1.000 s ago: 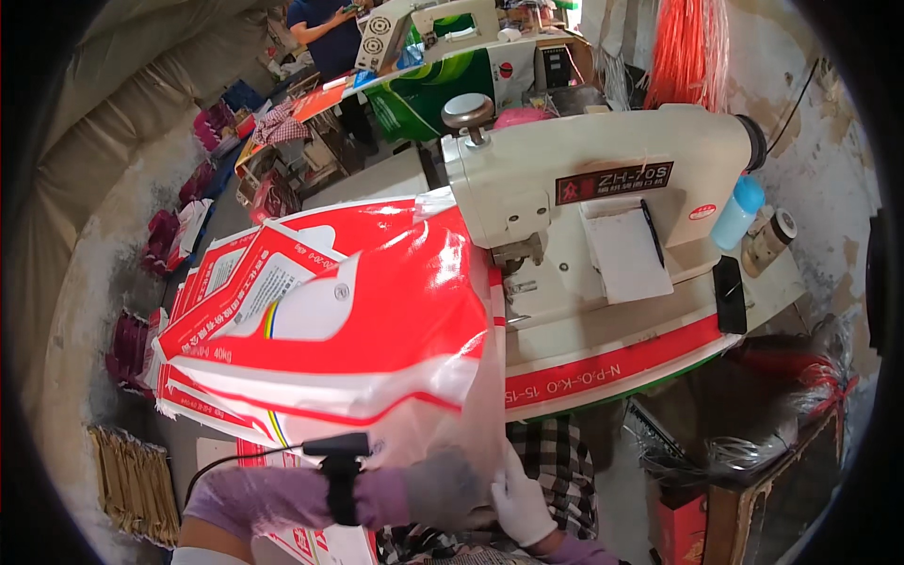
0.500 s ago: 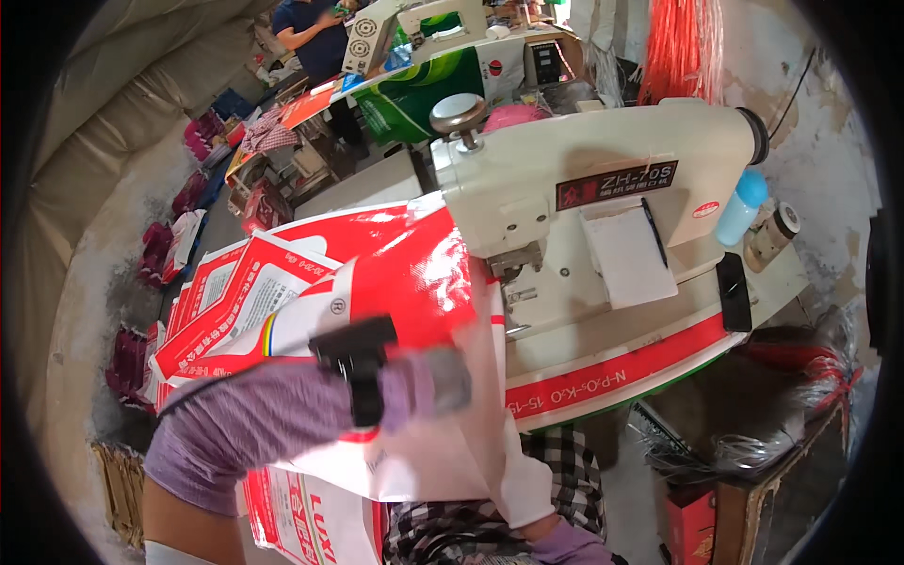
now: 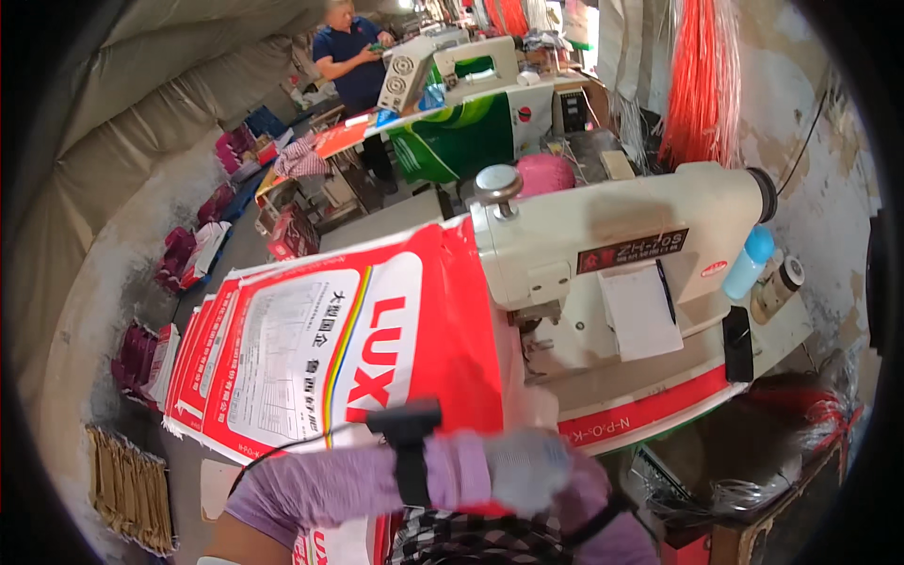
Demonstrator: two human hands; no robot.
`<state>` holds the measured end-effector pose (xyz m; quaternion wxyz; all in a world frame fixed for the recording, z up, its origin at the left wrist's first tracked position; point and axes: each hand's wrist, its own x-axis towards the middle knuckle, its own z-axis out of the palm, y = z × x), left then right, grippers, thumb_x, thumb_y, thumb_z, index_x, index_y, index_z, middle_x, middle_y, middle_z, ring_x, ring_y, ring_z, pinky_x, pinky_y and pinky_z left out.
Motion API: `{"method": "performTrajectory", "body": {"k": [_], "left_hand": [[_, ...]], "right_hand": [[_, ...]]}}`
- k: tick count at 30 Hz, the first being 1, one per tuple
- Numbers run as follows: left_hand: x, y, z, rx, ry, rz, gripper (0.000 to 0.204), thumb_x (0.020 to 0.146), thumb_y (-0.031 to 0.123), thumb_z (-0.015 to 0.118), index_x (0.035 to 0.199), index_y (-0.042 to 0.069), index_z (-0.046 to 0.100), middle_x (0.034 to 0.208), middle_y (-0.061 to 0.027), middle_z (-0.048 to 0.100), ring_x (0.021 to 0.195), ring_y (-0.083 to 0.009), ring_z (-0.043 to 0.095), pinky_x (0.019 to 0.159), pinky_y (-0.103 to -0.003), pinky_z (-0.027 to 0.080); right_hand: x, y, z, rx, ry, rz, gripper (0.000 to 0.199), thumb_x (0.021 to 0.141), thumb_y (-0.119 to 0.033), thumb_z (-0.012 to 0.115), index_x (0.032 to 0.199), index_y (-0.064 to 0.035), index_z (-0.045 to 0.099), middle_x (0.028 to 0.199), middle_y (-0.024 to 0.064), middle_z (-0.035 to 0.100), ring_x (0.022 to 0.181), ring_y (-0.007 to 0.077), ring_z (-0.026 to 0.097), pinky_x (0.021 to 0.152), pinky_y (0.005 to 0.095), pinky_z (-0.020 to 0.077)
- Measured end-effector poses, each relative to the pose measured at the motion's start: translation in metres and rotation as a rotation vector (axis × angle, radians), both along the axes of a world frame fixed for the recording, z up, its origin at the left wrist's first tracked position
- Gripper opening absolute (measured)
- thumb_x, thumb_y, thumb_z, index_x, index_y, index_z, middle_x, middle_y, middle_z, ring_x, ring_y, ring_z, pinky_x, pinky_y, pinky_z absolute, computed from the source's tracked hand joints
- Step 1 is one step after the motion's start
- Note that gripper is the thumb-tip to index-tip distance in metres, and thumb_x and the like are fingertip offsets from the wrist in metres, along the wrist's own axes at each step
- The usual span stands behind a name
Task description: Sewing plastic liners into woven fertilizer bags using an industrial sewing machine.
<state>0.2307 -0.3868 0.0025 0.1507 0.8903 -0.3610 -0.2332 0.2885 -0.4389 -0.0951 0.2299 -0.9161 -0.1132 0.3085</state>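
Observation:
A pile of red and white printed sacks (image 3: 452, 320) lies flat to the left of a cream sewing machine (image 3: 621, 212), the top sack's right edge beside the needle area. My left hand (image 3: 529, 471), in a greyish glove below a purple sleeve, reaches across the sack's near edge and overlaps my right forearm. Its fingers are blurred. My right hand (image 3: 539, 411), pale and smeared, is at the sack's lower right corner by the machine bed; whether it grips the edge cannot be made out. A black strap with a small device (image 3: 407, 424) circles my left wrist.
A notepad with a pen (image 3: 640, 315), a phone (image 3: 738, 344), a blue bottle (image 3: 749, 264) and a jar (image 3: 778, 290) rest on the machine table. Another sack (image 3: 325, 544) is near my lap. A person (image 3: 350, 61) stands at a machine behind. Red strands (image 3: 702, 94) hang right.
The top sack, folded and lifted before, now lies flat with its print showing. My left hand has moved right and down, over my right forearm. The view has shifted.

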Motion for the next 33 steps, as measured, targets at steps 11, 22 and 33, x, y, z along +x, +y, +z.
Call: {"method": "performTrajectory", "body": {"k": [11, 22, 33], "left_hand": [[-0.110, 0.053, -0.009, 0.202, 0.305, 0.415, 0.038, 0.088, 0.040, 0.059, 0.105, 0.007, 0.061, 0.102, -0.0143, 0.061, 0.090, -0.0300, 0.062, 0.075, -0.040, 0.051], [-0.108, 0.062, -0.060, -0.047, 0.290, 0.636, 0.048, 0.085, 0.048, 0.065, 0.111, 0.008, 0.062, 0.079, -0.0103, 0.065, 0.070, -0.0240, 0.062, 0.061, -0.035, 0.050], [-0.094, 0.057, 0.004, -0.503, 0.868, 0.876, 0.025, 0.073, 0.022, 0.078, 0.092, 0.009, 0.069, 0.076, -0.0028, 0.065, 0.070, -0.0132, 0.061, 0.056, -0.029, 0.049]], "right_hand": [[-0.123, -0.070, 0.016, 0.732, 0.137, -0.197, 0.059, 0.084, -0.020, 0.056, 0.140, -0.0152, 0.040, 0.067, 0.0172, 0.062, 0.065, 0.0342, 0.065, 0.064, 0.0393, 0.0516], [-0.055, -0.040, -0.020, 0.507, -0.351, -0.110, 0.054, 0.089, -0.038, 0.057, 0.132, -0.0049, 0.050, 0.087, 0.0193, 0.067, 0.080, 0.0326, 0.065, 0.073, 0.0419, 0.0501], [-0.044, -0.032, -0.057, 0.666, -0.141, -0.147, 0.045, 0.092, -0.028, 0.047, 0.130, -0.0038, 0.050, 0.118, 0.0278, 0.058, 0.110, 0.0431, 0.055, 0.093, 0.0458, 0.0433]]}}
